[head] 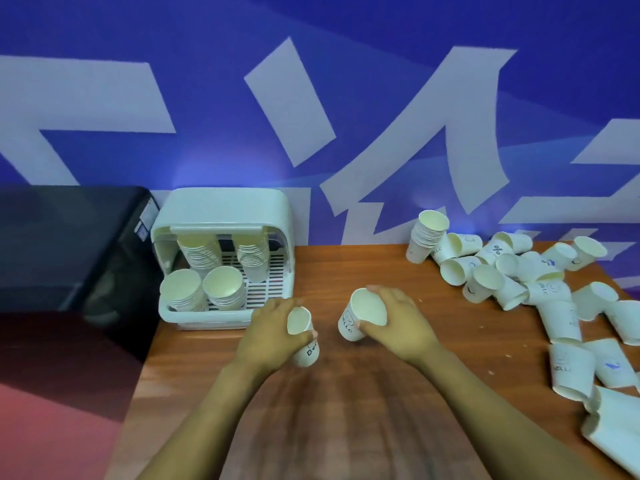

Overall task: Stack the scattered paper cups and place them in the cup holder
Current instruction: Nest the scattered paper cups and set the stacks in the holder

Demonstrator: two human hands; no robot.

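My left hand [268,336] grips a white paper cup [300,323] with its mouth up, just in front of the white cup holder [194,315]. My right hand [398,323] holds a second paper cup [363,311], tilted with its mouth toward me, a short gap to the right of the first. The holder has its lid raised and contains several stacks of cups [221,289]. Several loose cups [512,271] lie scattered on the right of the wooden table [346,393], and a short upright stack [424,237] stands at the back.
A black appliance [65,244] sits left of the holder, off the table's left edge. A blue wall with white shapes runs right behind the table. More cups [571,372] lie on their sides near the right edge.
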